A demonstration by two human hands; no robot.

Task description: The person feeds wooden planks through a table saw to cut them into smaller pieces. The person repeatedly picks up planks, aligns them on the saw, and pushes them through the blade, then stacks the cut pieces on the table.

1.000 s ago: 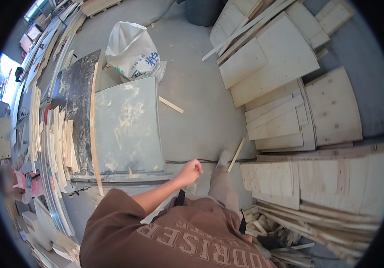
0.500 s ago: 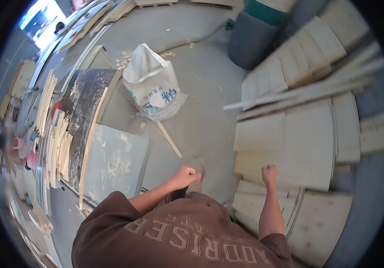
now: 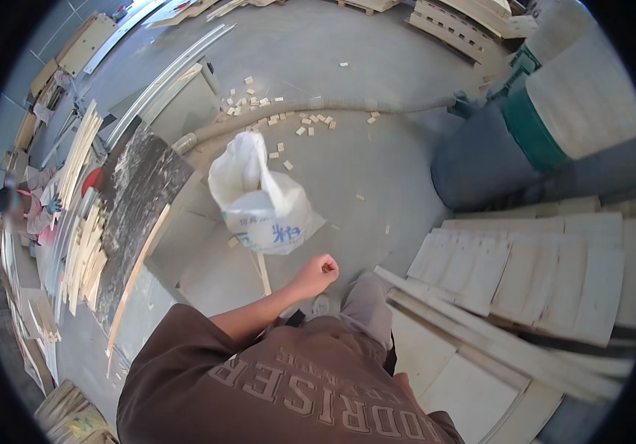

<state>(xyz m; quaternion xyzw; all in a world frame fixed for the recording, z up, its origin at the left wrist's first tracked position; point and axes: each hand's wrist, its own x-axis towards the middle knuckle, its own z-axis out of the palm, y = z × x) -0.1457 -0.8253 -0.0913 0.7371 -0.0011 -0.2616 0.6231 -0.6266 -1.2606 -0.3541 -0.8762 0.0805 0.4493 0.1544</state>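
Note:
My left hand [image 3: 318,275] hangs in front of my body, its fingers curled in a loose fist with nothing showing in them. Of my right arm [image 3: 405,385] just a sliver of skin shows beside my shirt; the fingers are hidden. Nearest to my left hand, a white woven sack [image 3: 266,203] stands on the floor with its mouth gaping. A narrow wood strip [image 3: 262,274] lies by its base.
Scattered wood offcuts [image 3: 310,122] lie around a ribbed hose [image 3: 281,111]. Grey bins [image 3: 473,166] stand far right. Stacked boards [image 3: 547,274] and long strips [image 3: 466,318] flank me on the right. At left, a person [image 3: 33,203] is beside a machine with wood strips [image 3: 81,259].
I have stepped forward and my view has turned right. The sack and bins now appear closer. My right hand has dropped from the raised fist to mostly out of sight beside my body.

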